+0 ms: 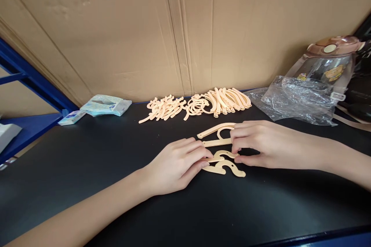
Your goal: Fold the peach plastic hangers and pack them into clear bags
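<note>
Beige plastic parts shaped like pieces of folding clothes hangers lie on the black tabletop in front of me. My left hand [184, 165] pinches the left ends of two hook pieces, the upper hook piece [225, 153] and the lower hook piece [232, 168], between thumb and fingers. With thumb and fingertips, my right hand [257, 143] grips the right end of the upper hook piece. Just beyond the hands lie a long curved arm piece [214, 129], a straight bar [217, 142] and a ring-like curved piece [222, 132], partly hidden by my right fingers.
At the back sit a pile of small hook pieces [166, 108], a few curved pieces [197, 106] and a stack of long arm pieces [228, 100]. A tissue pack [106, 105] lies left. Crumpled clear plastic [301, 100] and a water bottle [327, 65] are right. Cardboard [130, 27] stands behind.
</note>
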`<state>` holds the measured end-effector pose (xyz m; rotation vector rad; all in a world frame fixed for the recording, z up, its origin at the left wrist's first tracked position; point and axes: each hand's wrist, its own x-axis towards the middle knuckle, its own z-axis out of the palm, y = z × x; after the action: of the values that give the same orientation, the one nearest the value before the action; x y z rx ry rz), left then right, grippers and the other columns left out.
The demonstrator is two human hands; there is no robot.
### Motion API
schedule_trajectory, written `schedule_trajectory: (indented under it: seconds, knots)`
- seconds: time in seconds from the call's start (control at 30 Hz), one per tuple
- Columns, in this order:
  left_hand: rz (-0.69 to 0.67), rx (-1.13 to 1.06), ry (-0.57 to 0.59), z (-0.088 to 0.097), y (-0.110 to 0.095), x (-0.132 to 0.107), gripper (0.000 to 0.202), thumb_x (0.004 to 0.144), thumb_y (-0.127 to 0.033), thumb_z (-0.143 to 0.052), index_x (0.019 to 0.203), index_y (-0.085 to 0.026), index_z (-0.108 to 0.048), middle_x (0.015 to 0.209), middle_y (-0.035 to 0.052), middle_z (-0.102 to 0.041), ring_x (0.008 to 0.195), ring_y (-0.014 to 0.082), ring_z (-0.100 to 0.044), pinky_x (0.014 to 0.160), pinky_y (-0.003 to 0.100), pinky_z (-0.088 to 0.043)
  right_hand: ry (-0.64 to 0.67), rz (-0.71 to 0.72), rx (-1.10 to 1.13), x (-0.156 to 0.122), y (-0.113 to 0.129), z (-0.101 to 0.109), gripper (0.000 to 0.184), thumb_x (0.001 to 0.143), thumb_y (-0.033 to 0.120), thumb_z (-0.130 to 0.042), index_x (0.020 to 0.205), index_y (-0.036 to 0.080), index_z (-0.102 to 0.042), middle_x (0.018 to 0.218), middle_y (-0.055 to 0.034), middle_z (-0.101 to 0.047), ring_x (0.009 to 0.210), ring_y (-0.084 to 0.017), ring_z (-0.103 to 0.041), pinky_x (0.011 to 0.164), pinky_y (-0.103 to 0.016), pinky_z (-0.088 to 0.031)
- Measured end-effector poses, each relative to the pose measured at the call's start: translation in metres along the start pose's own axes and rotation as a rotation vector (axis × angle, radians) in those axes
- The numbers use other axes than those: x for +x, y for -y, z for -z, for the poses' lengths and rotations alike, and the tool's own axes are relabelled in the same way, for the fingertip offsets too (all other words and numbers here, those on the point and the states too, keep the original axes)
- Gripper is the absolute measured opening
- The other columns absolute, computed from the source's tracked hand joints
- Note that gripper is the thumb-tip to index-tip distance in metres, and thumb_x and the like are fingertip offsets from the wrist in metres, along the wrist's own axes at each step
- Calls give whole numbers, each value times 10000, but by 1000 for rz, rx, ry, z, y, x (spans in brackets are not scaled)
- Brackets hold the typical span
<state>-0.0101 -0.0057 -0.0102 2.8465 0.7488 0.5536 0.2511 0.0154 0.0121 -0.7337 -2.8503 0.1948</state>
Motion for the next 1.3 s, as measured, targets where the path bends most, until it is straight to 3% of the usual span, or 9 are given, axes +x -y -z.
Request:
schedule_trajectory:
  seconds: [0.2, 0.53, 0.67, 0.8, 0.87, 0.93, 1.07, 1.3]
  knots:
    - [158, 179, -244, 0, 2, -1, 178, 988, -140, -434, 1007, -194, -602, 867, 1, -682, 814, 158, -544, 796, 335, -356, -136, -9, -53, 2, 1, -1, 254, 975, 304, -468, 852, 207, -668, 760, -18, -641, 717, -157, -569, 688, -308, -415]
    - [306, 37, -238, -3, 10, -5, 239, 1026, -199, -330, 1079, -214, -562, 876, 10, -602, 789, 145, -534, 723, 293, -407, -225, -44, 24, 6, 6, -16, 230, 975, 318, -483, 893, 203, -664, 779, -15, -643, 729, -154, -569, 729, -301, -401]
    - [193, 112, -210, 0, 8, -4, 258, 1033, -247, -309, 1096, -182, -550, 925, 38, -596, 805, 154, -502, 698, 274, -425, -267, -117, 202, 10, 10, -23, 197, 957, 323, -526, 861, 207, -654, 767, -3, -643, 763, -145, -577, 720, -277, -408]
    - [67, 306, -155, 3, 7, -1, 478, 942, -591, -416, 994, -156, -609, 811, 38, -570, 696, 166, -466, 624, 300, -394, -240, -159, 416, 12, 16, -31, 199, 941, 343, -557, 843, 195, -647, 739, 16, -629, 701, -112, -555, 652, -240, -404]
    - [12, 393, -161, 3, 7, -1, 549, 890, -670, -436, 940, -158, -628, 765, 30, -547, 663, 167, -451, 600, 303, -367, -253, -149, 446, 12, 19, -34, 202, 937, 341, -566, 834, 188, -650, 736, 15, -624, 705, -109, -552, 652, -234, -400]
    - [-41, 436, -152, 1, 6, 0, 505, 920, -624, -427, 911, -160, -627, 754, 27, -544, 655, 166, -452, 591, 299, -357, -270, -119, 438, 13, 21, -36, 207, 944, 332, -556, 839, 186, -658, 742, 9, -618, 727, -114, -552, 674, -238, -402]
    - [-111, 437, -72, -2, 1, 0, 370, 1015, -379, -370, 798, -156, -569, 762, 24, -554, 637, 145, -466, 557, 266, -364, -274, -81, 404, 13, 20, -37, 226, 956, 342, -532, 855, 183, -658, 745, 3, -599, 730, -120, -538, 697, -248, -400]
    - [-35, 361, -113, -2, 1, 1, 313, 1029, -266, -321, 812, -155, -517, 758, 28, -537, 627, 149, -451, 560, 257, -379, -344, -126, 329, 12, 9, -34, 347, 1026, 283, -310, 792, 183, -546, 770, -17, -581, 747, -136, -528, 728, -283, -397]
